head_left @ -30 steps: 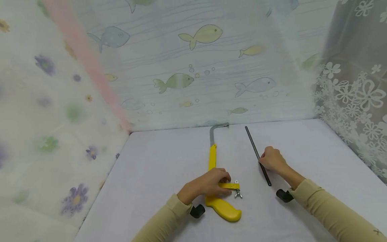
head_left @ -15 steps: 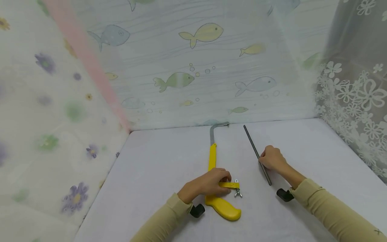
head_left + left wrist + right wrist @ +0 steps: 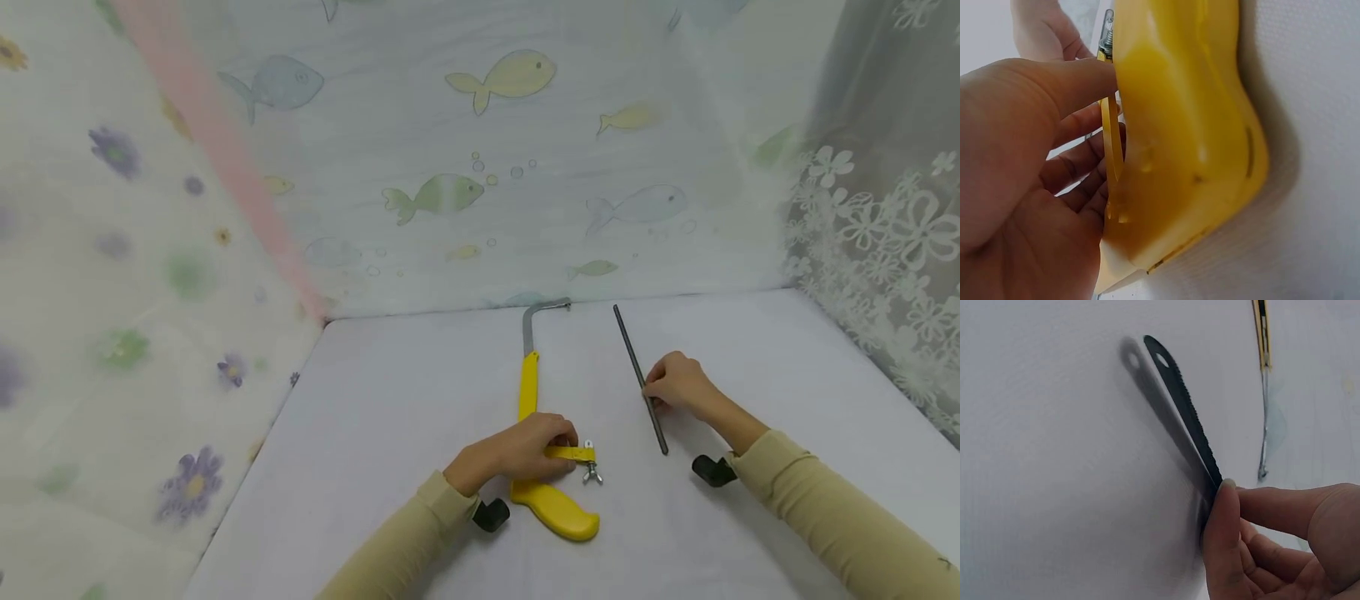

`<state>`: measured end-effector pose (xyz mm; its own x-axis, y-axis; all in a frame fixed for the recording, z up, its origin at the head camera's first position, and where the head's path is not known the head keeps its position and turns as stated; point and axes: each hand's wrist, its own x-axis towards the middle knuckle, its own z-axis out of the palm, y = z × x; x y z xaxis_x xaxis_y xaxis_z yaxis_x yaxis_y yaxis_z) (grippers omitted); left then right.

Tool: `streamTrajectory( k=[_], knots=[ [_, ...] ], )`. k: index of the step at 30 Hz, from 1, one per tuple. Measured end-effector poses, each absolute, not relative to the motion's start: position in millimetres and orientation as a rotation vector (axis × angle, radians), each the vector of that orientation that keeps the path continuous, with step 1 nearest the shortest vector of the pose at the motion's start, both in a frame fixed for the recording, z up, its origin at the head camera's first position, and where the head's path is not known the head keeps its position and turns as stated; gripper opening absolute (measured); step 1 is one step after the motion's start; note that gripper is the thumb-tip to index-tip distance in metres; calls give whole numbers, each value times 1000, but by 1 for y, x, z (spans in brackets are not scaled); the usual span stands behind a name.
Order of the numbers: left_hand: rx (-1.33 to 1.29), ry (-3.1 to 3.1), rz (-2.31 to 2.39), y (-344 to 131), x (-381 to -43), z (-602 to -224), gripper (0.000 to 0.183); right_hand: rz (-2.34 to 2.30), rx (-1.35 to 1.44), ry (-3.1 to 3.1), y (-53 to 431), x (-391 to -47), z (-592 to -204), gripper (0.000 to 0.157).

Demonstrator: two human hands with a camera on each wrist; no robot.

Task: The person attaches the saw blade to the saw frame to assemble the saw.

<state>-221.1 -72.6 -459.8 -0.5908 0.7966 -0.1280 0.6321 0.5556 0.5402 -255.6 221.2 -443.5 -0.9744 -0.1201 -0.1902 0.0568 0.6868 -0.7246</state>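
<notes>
A hacksaw frame with a yellow handle [image 3: 558,512] lies on the white tabletop, its grey metal arm [image 3: 528,332] curving at the far end. My left hand [image 3: 525,447] grips the frame just above the handle, fingers curled around the yellow part beside the wing nut [image 3: 592,473]. In the left wrist view, the yellow handle [image 3: 1191,94] fills the middle, with the thumb against it. To the right, my right hand [image 3: 681,387] pinches a dark hacksaw blade [image 3: 632,350] between thumb and fingers. Its toothed edge and end hole show on the blade [image 3: 1179,387] in the right wrist view.
The table is covered with a white cloth [image 3: 390,400]. A fish-print curtain [image 3: 420,125] hangs at its back edge, flowered fabric [image 3: 187,358] on the left and a lace curtain [image 3: 870,225] on the right.
The blade's far end swings slightly left, then right, as my right hand turns it a little. My left hand and the hacksaw frame stay in place.
</notes>
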Motion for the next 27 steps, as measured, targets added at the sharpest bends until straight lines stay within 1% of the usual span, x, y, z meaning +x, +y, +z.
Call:
streamTrajectory(
  k=[11, 27],
  knots=[
    [1092, 2415, 695, -72, -222, -460, 23, -1254, -56, 2561, 226, -258, -440, 21],
    [1118, 2393, 700, -71, -223, -466, 15, -1399, -183, 2381, 220, -258, -430, 23]
  ],
)
